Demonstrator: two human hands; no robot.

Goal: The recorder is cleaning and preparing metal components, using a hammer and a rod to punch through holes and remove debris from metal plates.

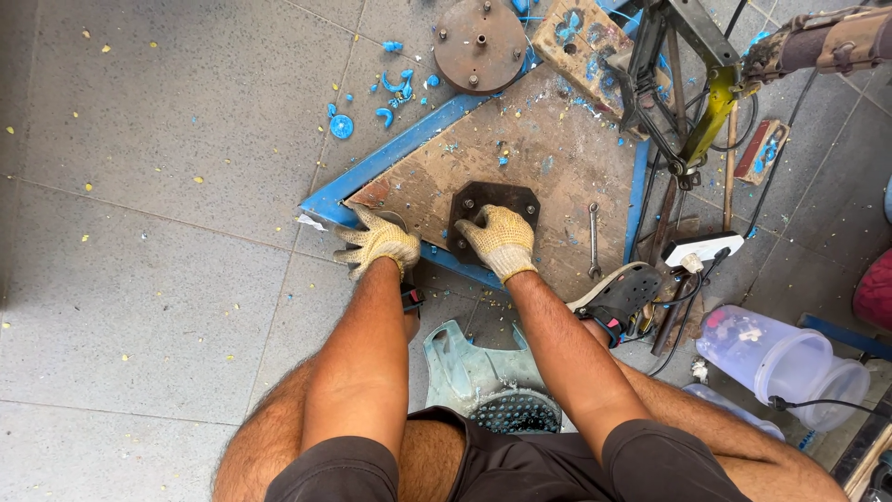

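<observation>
Knit-gloved right hand point(500, 238) atop dark octagonal bolted steel plate point(492, 203), rough plywood point(548, 158) beneath.

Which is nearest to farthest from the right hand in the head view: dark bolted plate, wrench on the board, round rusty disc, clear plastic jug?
From the right hand:
1. Dark bolted plate: directly under the hand, touching it.
2. Wrench: lying on the board, just right of the hand.
3. Round rusty disc: at the top of the view, beyond the board.
4. Clear plastic jug: lower right, on the floor.
</observation>
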